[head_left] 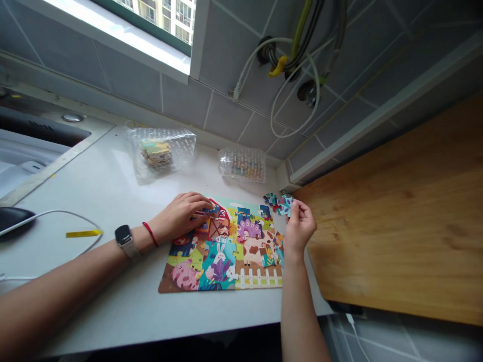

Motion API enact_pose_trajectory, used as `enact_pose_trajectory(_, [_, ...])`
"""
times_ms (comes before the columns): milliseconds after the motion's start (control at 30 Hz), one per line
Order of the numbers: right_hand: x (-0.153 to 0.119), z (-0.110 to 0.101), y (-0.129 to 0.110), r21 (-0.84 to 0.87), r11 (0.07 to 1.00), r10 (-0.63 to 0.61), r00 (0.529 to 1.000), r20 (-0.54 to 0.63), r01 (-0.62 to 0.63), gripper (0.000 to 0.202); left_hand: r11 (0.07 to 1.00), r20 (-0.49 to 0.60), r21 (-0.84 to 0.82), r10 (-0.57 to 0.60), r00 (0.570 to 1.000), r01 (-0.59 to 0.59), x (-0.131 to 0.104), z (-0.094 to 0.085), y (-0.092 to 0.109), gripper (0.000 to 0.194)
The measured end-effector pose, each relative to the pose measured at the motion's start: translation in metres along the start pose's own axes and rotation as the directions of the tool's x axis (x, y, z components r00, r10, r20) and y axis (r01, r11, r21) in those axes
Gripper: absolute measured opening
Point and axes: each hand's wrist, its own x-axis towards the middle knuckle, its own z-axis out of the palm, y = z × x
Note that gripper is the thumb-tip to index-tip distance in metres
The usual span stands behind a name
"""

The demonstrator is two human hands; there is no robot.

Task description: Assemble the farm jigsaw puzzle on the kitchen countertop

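Observation:
A farm-scene jigsaw puzzle (221, 251) lies on the white counter, with a barn, a rabbit, a pink pig and a spotted cow on it. My left hand (188, 208) rests over the barn at its upper left, fingers stretched out and touching a dark blue puzzle piece (213, 210). Near the puzzle's right edge, my right hand (301, 226) pinches a teal puzzle piece (287, 205) between thumb and fingers. Several loose pieces (270, 199) sit just behind it. My right forearm hides part of the puzzle's right side.
Behind the puzzle stand a clear bag (162, 153) of stacked pieces and a smaller bag (242, 165) with more pieces. A wooden board (396, 226) borders the right side. At left are a white cable (56, 211), a yellow strip (83, 234) and a sink (41, 136).

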Motion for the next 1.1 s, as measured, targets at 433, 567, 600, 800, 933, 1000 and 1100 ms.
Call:
enact_pose_trajectory(433, [0.070, -0.091, 0.013, -0.740, 0.435, 0.353, 0.660, 0.664, 0.512, 0.039, 1.000, -0.024, 0.009, 0.003, 1.000, -0.003, -0.001, 0.005, -0.006, 0.029])
enact_pose_trajectory(567, [0.102, -0.057, 0.010, -0.743, 0.416, 0.300, 0.692, 0.656, 0.525, 0.043, 1.000, -0.001, 0.025, 0.010, 1.000, -0.010, -0.002, 0.004, -0.007, 0.027])
enact_pose_trajectory(600, [0.110, -0.048, 0.010, -0.745, 0.414, 0.289, 0.701, 0.653, 0.523, 0.042, 1.000, 0.002, 0.026, 0.011, 1.000, -0.011, -0.002, 0.004, -0.007, 0.026])
enact_pose_trajectory(800, [0.140, -0.007, 0.022, -0.805, 0.388, 0.324, 0.751, 0.575, 0.449, 0.020, 1.000, -0.011, 0.011, 0.010, 1.000, -0.010, -0.002, 0.003, -0.005, 0.028])
enact_pose_trajectory(933, [0.140, -0.002, 0.029, -0.841, 0.368, 0.310, 0.800, 0.513, 0.397, 0.022, 1.000, -0.030, 0.002, 0.021, 0.999, -0.021, -0.001, 0.003, -0.005, 0.029])
enact_pose_trajectory(1000, [0.138, -0.005, 0.029, -0.844, 0.369, 0.289, 0.815, 0.503, 0.390, 0.020, 1.000, -0.032, 0.005, 0.023, 0.999, -0.023, -0.002, 0.004, -0.005, 0.029])
enact_pose_trajectory(1100, [0.134, -0.014, 0.025, -0.833, 0.386, 0.260, 0.820, 0.510, 0.396, 0.020, 1.000, -0.026, 0.015, 0.021, 0.999, -0.020, -0.002, 0.004, -0.005, 0.028])
